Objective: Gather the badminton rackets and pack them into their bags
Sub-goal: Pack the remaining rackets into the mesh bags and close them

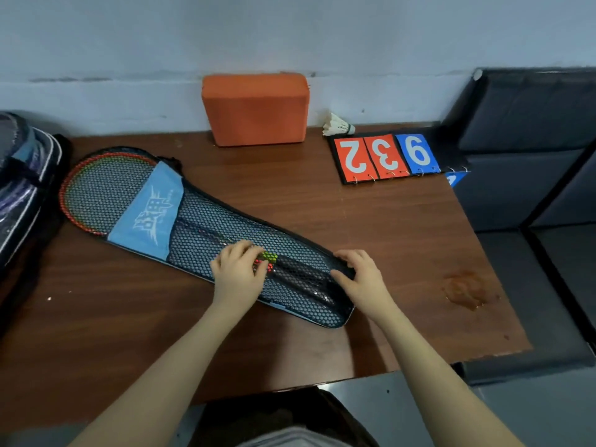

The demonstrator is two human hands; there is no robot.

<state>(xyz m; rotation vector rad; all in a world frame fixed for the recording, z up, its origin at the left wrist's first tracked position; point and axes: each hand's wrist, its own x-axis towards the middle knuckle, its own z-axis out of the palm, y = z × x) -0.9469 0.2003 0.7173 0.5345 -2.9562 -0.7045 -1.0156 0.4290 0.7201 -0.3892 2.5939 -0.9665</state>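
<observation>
We count one mesh bag at the worktop's centre, one racket head at ten o'clock, one orange block at twelve, one shuttlecock and three number cards at two.

scoreboard flip cards, upside down to camera: 2, 3 on orange, 9 on blue. bag band logo: white, illegible.
</observation>
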